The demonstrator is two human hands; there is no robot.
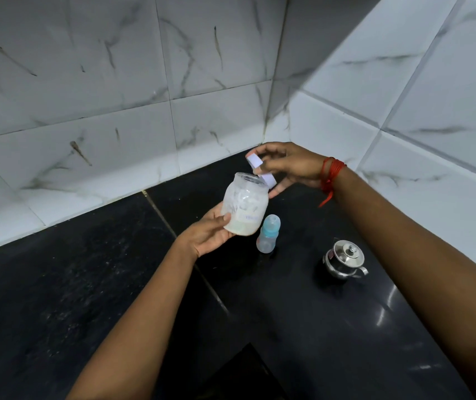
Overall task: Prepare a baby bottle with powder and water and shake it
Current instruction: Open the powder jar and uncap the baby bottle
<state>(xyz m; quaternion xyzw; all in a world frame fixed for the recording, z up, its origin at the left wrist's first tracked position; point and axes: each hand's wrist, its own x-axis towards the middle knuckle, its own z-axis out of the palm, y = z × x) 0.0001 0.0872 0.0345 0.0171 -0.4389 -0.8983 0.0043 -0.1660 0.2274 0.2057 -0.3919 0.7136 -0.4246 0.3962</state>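
Note:
My left hand [208,232] grips a clear plastic jar [245,203] from below, lifted above the counter; a layer of pale powder lies in its bottom and its mouth is uncovered. My right hand [288,166] holds the jar's white lid [259,168] just right of and above the jar's mouth, fingers curled round its edge. The baby bottle [268,233], clear with a blue collar and a clear cap on, stands upright on the black counter just right of the jar.
A small lidded steel pot [344,258] with a handle stands on the black counter [86,284] to the right of the bottle. White marble-patterned tile walls [115,96] meet in a corner behind. A red thread is tied round my right wrist.

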